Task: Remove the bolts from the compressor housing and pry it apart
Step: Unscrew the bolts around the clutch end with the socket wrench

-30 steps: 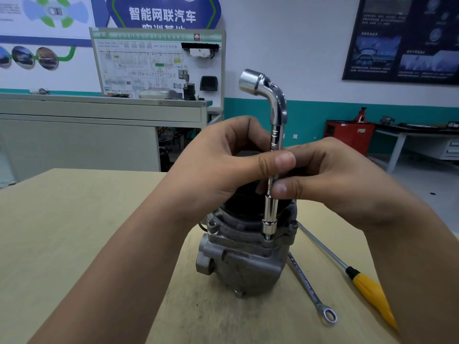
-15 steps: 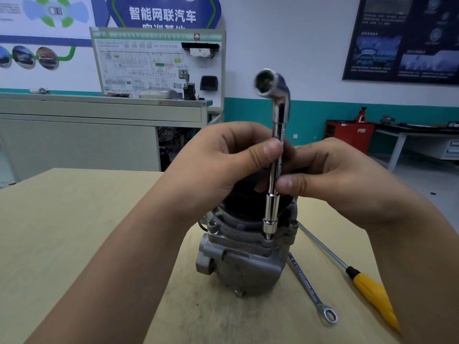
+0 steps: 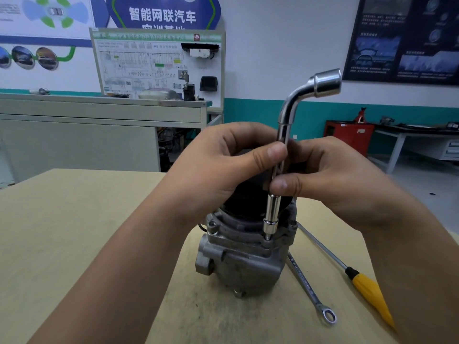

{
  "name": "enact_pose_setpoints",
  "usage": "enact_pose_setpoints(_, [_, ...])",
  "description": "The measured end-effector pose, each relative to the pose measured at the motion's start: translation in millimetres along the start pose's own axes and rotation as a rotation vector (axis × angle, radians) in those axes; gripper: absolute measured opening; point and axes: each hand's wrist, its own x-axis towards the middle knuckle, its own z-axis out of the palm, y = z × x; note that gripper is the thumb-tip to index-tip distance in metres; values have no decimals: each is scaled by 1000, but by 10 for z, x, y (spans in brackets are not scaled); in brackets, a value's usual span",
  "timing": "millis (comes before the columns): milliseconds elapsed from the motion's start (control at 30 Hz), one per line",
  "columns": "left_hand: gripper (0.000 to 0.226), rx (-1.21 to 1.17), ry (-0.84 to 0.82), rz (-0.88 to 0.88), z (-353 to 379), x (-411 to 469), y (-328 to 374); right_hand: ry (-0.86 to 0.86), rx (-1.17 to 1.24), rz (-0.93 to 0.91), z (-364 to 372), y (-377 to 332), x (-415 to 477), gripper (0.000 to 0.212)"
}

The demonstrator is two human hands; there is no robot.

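Left hand (image 3: pixel 223 167) and right hand (image 3: pixel 330 180), 2 thumb-finger pinches on 1 upright L-socket wrench (image 3: pixel 272 214), atop 1 compressor housing (image 3: pixel 243 259). 1 spanner (image 3: pixel 305 281) and 1 screwdriver (image 3: pixel 365 286) near tabletop (image 3: pixel 74 232) right edge.

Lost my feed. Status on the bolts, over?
Left hand, right hand pinch socket wrench shaft. Socket on compressor housing bolt. Spanner, screwdriver lie clear.

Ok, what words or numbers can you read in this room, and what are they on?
"智能网联汽车": on the blue wall sign; the line below it is half hidden by the board.
"HV": on the white diagram board; its other print is too small to read.
Dark poster: text too blurred to read.
Spanner on the table: stamped marks, unreadable.
L-shaped socket wrench: nothing readable.
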Motion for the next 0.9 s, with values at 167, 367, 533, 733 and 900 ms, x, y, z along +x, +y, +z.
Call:
enact_pose_setpoints(167, [23, -13, -63, 25, -8, -16, 13, 11, 24, 4, -17, 30, -2, 26])
enact_pose_setpoints(367, [21, -41, -57, 20, -7, -11, 9, -32, -9, -3, -43, 39, 2, 16])
enact_pose_setpoints(533, [5, -42, -37, 1, -26, -5, -12, -38, -43, 10, -54, 50, 10, 22])
enact_pose_setpoints(733, [15, -29, 9, 15, -25, 7, -11, -34, -34, -1, -22, 18, 8, 27])
enact_pose_setpoints(900, [10, -33, -30, 5, -24, -10, -2, -23, -17, -10, -20, 36, 9, 18])
